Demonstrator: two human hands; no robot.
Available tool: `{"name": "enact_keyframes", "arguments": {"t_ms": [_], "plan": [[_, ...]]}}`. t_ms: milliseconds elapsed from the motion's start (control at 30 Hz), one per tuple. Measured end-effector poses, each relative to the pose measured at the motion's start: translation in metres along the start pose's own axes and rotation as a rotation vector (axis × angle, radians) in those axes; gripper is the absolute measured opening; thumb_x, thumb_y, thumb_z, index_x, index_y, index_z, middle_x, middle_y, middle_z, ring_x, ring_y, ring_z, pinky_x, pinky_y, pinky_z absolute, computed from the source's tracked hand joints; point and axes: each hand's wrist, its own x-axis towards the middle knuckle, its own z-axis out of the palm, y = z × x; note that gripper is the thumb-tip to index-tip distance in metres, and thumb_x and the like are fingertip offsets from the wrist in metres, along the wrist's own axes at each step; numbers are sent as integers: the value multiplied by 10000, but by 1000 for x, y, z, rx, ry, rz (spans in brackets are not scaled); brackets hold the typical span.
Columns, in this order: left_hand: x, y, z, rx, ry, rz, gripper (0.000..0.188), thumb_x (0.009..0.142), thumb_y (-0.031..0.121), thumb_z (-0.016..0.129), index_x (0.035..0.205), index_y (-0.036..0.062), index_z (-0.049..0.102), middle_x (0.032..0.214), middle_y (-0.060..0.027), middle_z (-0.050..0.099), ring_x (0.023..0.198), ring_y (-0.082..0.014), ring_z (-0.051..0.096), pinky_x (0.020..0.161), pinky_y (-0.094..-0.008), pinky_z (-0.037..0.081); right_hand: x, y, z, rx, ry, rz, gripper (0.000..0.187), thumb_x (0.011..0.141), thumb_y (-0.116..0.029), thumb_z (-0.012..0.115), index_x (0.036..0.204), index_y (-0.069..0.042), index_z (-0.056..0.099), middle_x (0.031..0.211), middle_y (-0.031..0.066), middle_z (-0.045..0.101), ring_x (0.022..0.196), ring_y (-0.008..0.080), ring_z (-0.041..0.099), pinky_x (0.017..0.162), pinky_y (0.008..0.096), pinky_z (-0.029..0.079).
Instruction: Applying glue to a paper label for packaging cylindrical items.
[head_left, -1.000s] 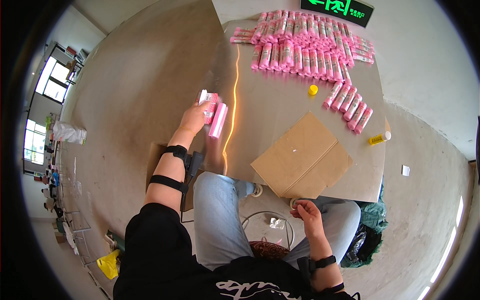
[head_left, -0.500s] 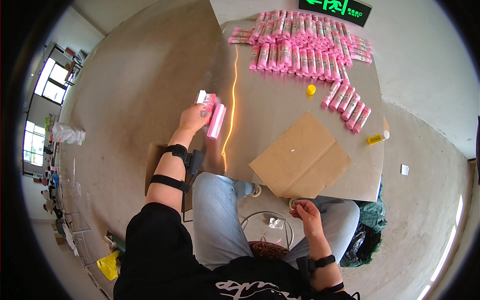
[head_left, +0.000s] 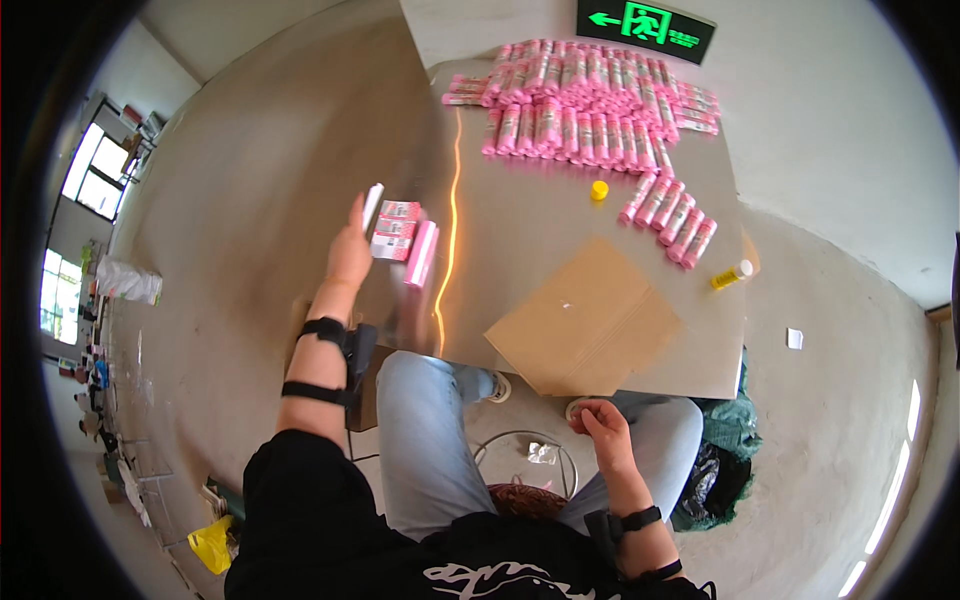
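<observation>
My left hand (head_left: 349,254), left of the smooth pink cylindrical roll (head_left: 422,254), is nearly closed, pinching a thin white strip (head_left: 373,204). Red-and-white printed labels (head_left: 395,231) lie just left of the roll. My right hand (head_left: 606,432), well right of it, is loosely curled; contents undetermined.

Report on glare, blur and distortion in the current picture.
In the head view, an orange-yellow glare streak runs down the metal tabletop; head view, the windows at left are washed out; head view, print on the red-and-white labels beside the left hand is too soft to read; head view, fisheye bends straight edges and the corners go black.
</observation>
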Motion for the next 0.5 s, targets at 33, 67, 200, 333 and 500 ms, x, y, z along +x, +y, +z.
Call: {"name": "enact_keyframes", "arguments": {"t_ms": [33,67,200,333,500], "plan": [[-5,2,-7,-1,23,78,545,834,-45,420,1352,110,354,875,-284,624,820,-442,613,712,-520,483,-2,-3,0,-18,11,-67,181,915,-50,560,1078,29,557,925,76,627,804,154,632,725,257,506],[-14,2,-18,3,50,151,460,841,-38,417,1283,86,437,878,-273,627,821,-445,608,713,-523,480,-4,-4,1,-19,21,-68,181,915,-50,560,1078,29,557,925,76,627,804,154,632,725,257,506],[-92,100,-41,-345,-323,547,343,828,-71,410,1114,56,550,974,-182,626,863,-424,596,719,-457,491,-9,-39,19,-414,127,-397,311,808,-46,661,1091,9,546,994,98,610,871,183,614,735,286,495],[-161,170,-23,-370,-717,719,295,804,-39,475,1067,53,571,1085,-150,557,937,-344,591,766,-395,489,0,-69,38,-834,210,-766,509,682,-78,743,1143,-38,531,1057,135,585,848,266,612,718,348,500],[-177,206,12,-398,-618,721,263,807,-29,484,1044,50,566,1001,-141,610,909,-342,604,747,-386,494,20,-61,20,-885,99,-729,221,728,-68,713,941,-60,656,882,107,646,841,271,620,724,347,495]]}}
